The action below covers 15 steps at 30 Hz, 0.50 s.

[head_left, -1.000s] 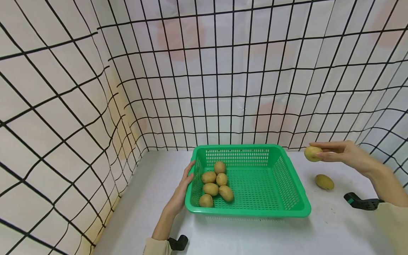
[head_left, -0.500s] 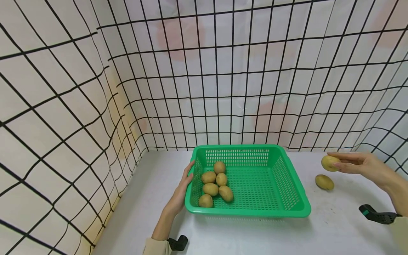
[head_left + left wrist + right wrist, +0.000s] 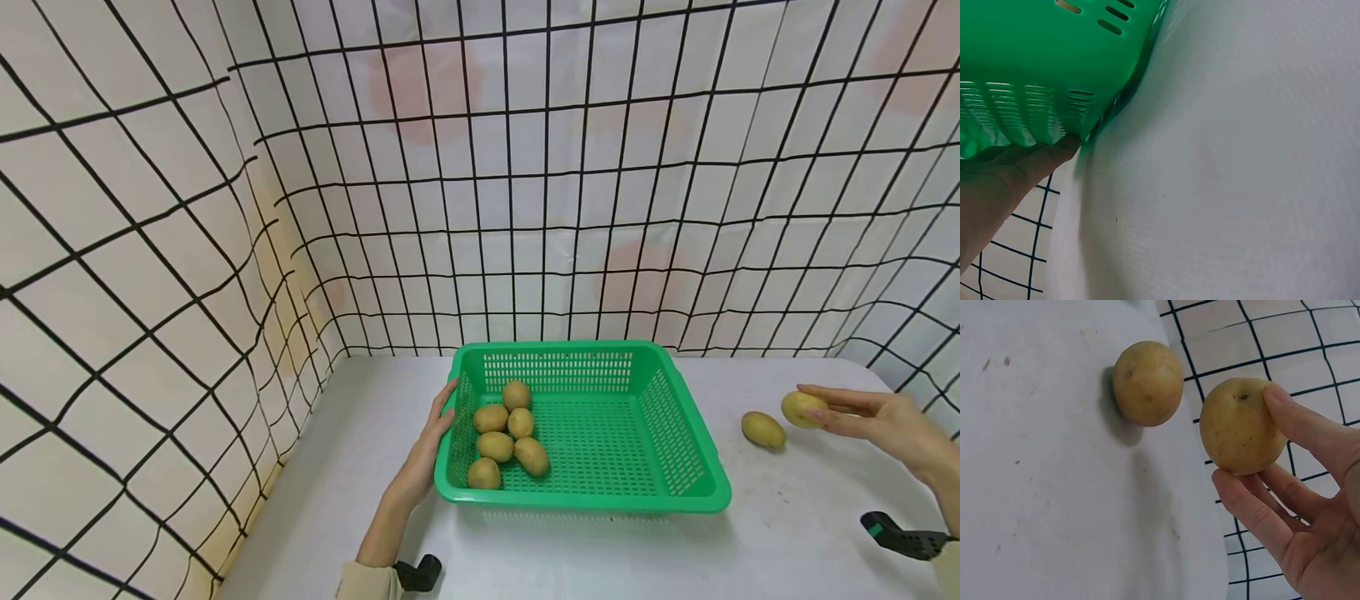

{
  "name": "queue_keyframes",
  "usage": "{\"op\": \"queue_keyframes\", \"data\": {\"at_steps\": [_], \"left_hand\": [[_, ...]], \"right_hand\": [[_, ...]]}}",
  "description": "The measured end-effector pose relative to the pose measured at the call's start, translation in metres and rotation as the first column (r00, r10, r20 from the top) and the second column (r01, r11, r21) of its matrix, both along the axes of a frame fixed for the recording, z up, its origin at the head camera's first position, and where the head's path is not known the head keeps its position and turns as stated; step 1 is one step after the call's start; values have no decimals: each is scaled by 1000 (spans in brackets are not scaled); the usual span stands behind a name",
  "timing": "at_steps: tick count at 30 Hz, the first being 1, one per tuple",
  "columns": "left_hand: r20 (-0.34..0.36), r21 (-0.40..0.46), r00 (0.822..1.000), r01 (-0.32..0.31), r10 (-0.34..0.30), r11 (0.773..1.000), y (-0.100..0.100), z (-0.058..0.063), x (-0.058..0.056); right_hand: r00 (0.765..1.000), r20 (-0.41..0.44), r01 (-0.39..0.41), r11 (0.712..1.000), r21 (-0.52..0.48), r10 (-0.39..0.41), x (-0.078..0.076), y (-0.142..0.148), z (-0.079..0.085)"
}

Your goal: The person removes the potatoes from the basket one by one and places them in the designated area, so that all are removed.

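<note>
At the right, my right hand (image 3: 892, 427) pinches a yellow potato (image 3: 802, 410) between thumb and fingertips, low over the table. A second potato (image 3: 763, 430) lies on the table just left of it; the right wrist view shows a gap between this lying potato (image 3: 1147, 384) and the held potato (image 3: 1242, 428). My left hand (image 3: 418, 467) rests along the left side of a green plastic basket (image 3: 581, 502), fingertips at its rim. In the left wrist view the fingers (image 3: 1047, 159) lie fairly straight against the slotted wall. Several potatoes (image 3: 495, 447) sit in the basket's left part.
The white table (image 3: 555, 558) carries the basket in the middle. A black grid net (image 3: 547, 175) hangs in front of pale sheeting at the back and on both sides. Small dirt specks (image 3: 1007, 360) lie on the table at the right.
My right hand has moved to the right and down with the potato, from above the lying potato to its right side. The left hand and the basket have stayed in place.
</note>
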State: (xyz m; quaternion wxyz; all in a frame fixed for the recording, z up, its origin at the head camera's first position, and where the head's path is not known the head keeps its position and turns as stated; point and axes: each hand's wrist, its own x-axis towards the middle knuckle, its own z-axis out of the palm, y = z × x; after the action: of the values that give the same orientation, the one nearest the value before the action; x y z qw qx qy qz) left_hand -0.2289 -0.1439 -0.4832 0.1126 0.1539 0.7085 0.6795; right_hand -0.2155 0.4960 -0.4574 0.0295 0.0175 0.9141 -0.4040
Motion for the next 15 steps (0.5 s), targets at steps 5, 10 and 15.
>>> {"op": "queue_keyframes", "data": {"at_steps": [5, 10, 15], "left_hand": [[0, -1, 1000, -2, 2, 1000, 0, -1, 0], [-2, -5, 1000, -4, 4, 1000, 0, -1, 0], [-3, -2, 1000, -3, 3, 1000, 1, -1, 0]], "right_hand": [[999, 36, 15, 1000, -23, -14, 4, 4, -8], [997, 62, 41, 998, -45, -39, 7, 6, -13], [995, 90, 55, 996, -69, -49, 9, 11, -20]]}}
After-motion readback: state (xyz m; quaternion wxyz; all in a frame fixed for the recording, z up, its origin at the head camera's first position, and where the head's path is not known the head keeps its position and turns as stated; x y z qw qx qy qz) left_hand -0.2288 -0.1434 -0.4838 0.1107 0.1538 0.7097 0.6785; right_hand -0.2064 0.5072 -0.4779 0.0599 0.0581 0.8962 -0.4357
